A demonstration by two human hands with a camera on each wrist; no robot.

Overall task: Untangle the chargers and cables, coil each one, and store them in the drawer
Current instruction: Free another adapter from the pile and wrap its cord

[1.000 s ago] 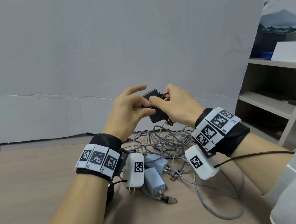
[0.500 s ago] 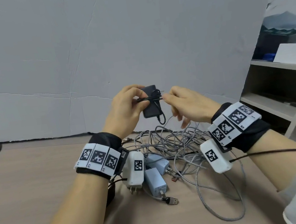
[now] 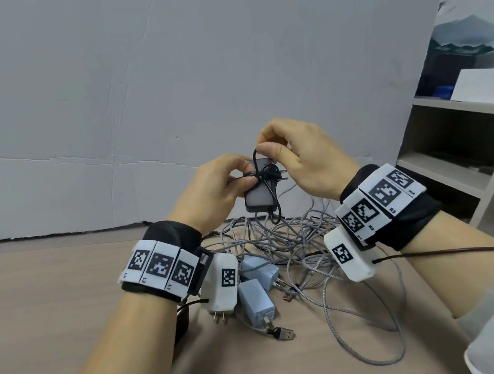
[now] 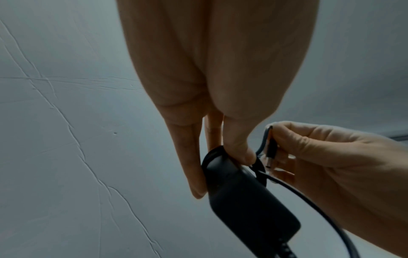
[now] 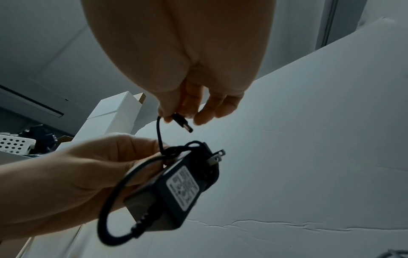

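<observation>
My left hand [image 3: 231,178] holds a black power adapter [image 3: 259,196] above the table, thumb pressing its thin black cable against the body [image 4: 247,200]. The cable is wound round the adapter near its two prongs [image 5: 217,157]. My right hand [image 3: 268,147] pinches the cable's barrel plug [image 5: 182,123] just above the adapter. A tangle of grey braided cables [image 3: 293,244] lies on the table below both hands, with pale blue chargers [image 3: 257,301] and a white charger [image 3: 222,283] at its left side.
A beige shelf unit [image 3: 474,157] stands at the right with open compartments. A grey creased wall [image 3: 158,87] rises behind the table. A USB plug [image 3: 286,333] lies toward the front on the wooden tabletop [image 3: 49,315].
My right hand has come back from the right and risen above the adapter, bringing the cable end with it. More cable is wrapped round the adapter than a second ago.
</observation>
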